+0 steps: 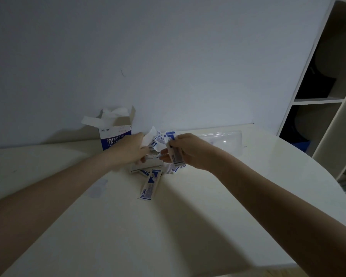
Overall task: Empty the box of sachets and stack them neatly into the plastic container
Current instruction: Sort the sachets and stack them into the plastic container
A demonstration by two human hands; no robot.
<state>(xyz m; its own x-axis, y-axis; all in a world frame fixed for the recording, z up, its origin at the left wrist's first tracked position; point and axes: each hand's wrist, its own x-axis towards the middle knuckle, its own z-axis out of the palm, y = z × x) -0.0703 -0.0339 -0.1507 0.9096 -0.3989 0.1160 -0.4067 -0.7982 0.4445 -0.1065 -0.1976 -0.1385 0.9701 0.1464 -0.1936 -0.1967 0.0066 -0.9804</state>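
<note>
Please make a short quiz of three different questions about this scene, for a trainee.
1. True or false: the box lies flat on the table.
2. What does the right hand hold? A) sachets B) a pen C) the box
3. The clear plastic container lies to the ____ of the sachet pile.

Key: 1 false, it stands upright and open. 2 A. 3 right.
</note>
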